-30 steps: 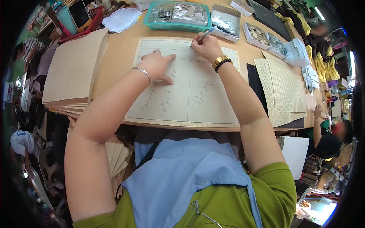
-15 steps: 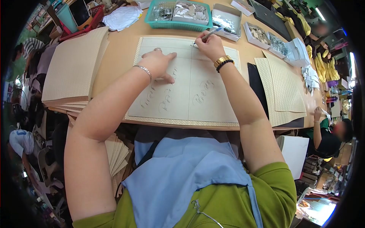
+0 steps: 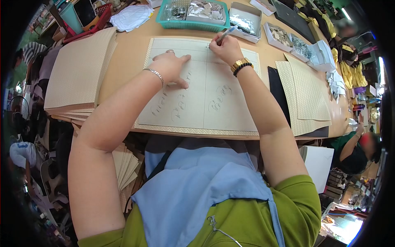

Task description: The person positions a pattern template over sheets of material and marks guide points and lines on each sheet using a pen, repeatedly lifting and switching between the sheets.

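tbl (image 3: 123, 66) w/ sheets (image 3: 230, 113), bskt (image 3: 191, 26), bxs (image 3: 247, 37)

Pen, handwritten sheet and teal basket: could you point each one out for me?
Pen (image 3: 227, 32): head view, on the upper part of its barrel.
Handwritten sheet (image 3: 196, 95): head view, on bare surface left of the centre line.
Teal basket (image 3: 192, 26): head view, on its near wall.

Green shirt (image 3: 249, 216), blue apron (image 3: 193, 177), 1 silver bracelet (image 3: 156, 74), 1 gold band (image 3: 238, 64), 1 black band (image 3: 242, 68).
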`<action>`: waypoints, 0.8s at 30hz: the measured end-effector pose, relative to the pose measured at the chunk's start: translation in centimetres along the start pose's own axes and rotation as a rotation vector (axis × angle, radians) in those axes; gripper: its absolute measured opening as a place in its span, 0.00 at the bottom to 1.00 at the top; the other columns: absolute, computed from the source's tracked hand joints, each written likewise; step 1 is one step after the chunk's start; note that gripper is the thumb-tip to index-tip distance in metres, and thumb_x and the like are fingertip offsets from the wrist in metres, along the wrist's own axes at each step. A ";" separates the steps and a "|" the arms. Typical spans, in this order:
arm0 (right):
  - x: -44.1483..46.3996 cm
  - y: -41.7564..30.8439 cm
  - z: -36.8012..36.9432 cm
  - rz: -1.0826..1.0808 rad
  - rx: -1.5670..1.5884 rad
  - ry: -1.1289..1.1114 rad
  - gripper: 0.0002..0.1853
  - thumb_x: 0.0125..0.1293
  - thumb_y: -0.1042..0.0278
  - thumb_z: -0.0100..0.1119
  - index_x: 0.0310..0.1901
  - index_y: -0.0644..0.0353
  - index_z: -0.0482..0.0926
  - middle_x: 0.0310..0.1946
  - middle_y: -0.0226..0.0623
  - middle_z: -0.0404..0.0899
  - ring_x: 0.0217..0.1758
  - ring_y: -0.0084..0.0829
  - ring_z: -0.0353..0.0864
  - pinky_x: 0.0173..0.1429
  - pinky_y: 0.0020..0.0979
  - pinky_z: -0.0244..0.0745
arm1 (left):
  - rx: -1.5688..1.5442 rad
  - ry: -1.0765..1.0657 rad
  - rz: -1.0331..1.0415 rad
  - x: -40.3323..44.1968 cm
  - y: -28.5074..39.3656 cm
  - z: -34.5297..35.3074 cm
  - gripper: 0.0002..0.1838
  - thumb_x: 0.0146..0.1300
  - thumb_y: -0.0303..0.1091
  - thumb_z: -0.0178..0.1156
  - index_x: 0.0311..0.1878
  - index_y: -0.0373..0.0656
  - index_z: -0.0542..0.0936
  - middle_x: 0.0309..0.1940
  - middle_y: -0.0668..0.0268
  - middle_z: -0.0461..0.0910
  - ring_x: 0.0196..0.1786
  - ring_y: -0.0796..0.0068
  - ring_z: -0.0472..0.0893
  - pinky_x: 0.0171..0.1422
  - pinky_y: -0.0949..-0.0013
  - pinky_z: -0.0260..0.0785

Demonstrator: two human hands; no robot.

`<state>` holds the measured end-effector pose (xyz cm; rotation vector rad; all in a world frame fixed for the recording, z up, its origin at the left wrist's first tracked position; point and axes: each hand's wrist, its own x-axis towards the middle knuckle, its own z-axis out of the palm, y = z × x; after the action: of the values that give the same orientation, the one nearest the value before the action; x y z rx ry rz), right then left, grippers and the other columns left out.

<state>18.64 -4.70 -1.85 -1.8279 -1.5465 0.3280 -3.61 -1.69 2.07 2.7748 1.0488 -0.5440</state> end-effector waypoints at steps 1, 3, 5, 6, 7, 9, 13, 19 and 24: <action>0.1 0.1 0.1 0.001 -0.005 -0.003 0.12 0.57 0.61 0.60 0.33 0.62 0.82 0.24 0.43 0.82 0.30 0.38 0.83 0.39 0.35 0.78 | 0.003 0.002 0.002 0.0 0.0 0.1 0.56 0.41 0.65 0.74 0.75 0.60 0.60 0.53 0.43 0.75 0.52 0.47 0.80 0.56 0.56 0.76; 0.4 0.2 0.2 0.002 -0.016 -0.008 0.12 0.57 0.61 0.60 0.33 0.62 0.82 0.24 0.43 0.82 0.30 0.38 0.83 0.39 0.35 0.78 | -0.011 -0.014 -0.003 0.0 0.1 -0.1 0.56 0.41 0.65 0.74 0.75 0.60 0.60 0.52 0.43 0.76 0.52 0.48 0.80 0.56 0.56 0.76; 0.1 0.1 0.1 0.008 0.018 -0.019 0.12 0.57 0.61 0.60 0.33 0.62 0.82 0.24 0.44 0.82 0.30 0.39 0.83 0.40 0.35 0.78 | -0.011 -0.015 -0.003 -0.1 0.1 -0.2 0.56 0.41 0.65 0.74 0.74 0.60 0.60 0.51 0.43 0.76 0.52 0.48 0.81 0.55 0.56 0.76; 0.1 0.1 0.0 0.008 0.034 -0.025 0.12 0.57 0.61 0.60 0.32 0.62 0.82 0.24 0.44 0.82 0.30 0.39 0.84 0.40 0.35 0.78 | -0.007 -0.009 0.000 -0.1 0.1 -0.2 0.56 0.41 0.65 0.74 0.74 0.60 0.60 0.51 0.43 0.76 0.52 0.48 0.81 0.55 0.56 0.76; 0.2 0.1 0.1 0.000 0.019 -0.013 0.12 0.57 0.60 0.60 0.32 0.62 0.82 0.25 0.44 0.82 0.30 0.39 0.84 0.40 0.35 0.78 | -0.003 -0.004 0.003 -0.1 0.1 -0.2 0.56 0.41 0.65 0.74 0.74 0.60 0.60 0.51 0.44 0.76 0.52 0.48 0.81 0.55 0.56 0.76; 0.5 0.3 0.3 -0.011 -0.010 0.013 0.12 0.57 0.60 0.60 0.32 0.62 0.82 0.25 0.43 0.83 0.30 0.39 0.84 0.40 0.35 0.78 | -0.003 -0.010 -0.003 -0.1 0.1 -0.2 0.56 0.41 0.65 0.74 0.75 0.60 0.60 0.51 0.44 0.76 0.52 0.48 0.81 0.55 0.55 0.76; 0.4 0.3 0.1 -0.005 0.002 -0.025 0.12 0.57 0.60 0.60 0.33 0.61 0.82 0.24 0.42 0.83 0.30 0.39 0.84 0.40 0.35 0.78 | 0.014 -0.014 -0.002 -0.1 0.1 -0.2 0.57 0.42 0.66 0.73 0.75 0.61 0.59 0.52 0.44 0.75 0.52 0.48 0.81 0.55 0.55 0.76; 0.4 0.3 0.3 0.003 0.003 -0.004 0.12 0.57 0.61 0.60 0.34 0.62 0.82 0.24 0.43 0.83 0.29 0.38 0.84 0.40 0.35 0.78 | -0.010 -0.060 -0.025 0.1 0.2 -0.3 0.57 0.42 0.67 0.73 0.75 0.64 0.58 0.56 0.43 0.73 0.57 0.46 0.78 0.61 0.50 0.72; -2.3 1.0 -1.3 0.011 0.295 0.112 0.11 0.65 0.63 0.59 0.40 0.62 0.81 0.27 0.43 0.84 0.35 0.37 0.85 0.43 0.32 0.78 | -0.025 0.043 -0.025 -1.6 -0.3 1.3 0.54 0.45 0.68 0.70 0.76 0.67 0.58 0.71 0.42 0.57 0.74 0.45 0.57 0.72 0.30 0.47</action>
<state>19.60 -7.36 -2.17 -1.5977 -1.3340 0.4275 -5.30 -2.73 1.50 2.7675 1.0923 -0.4733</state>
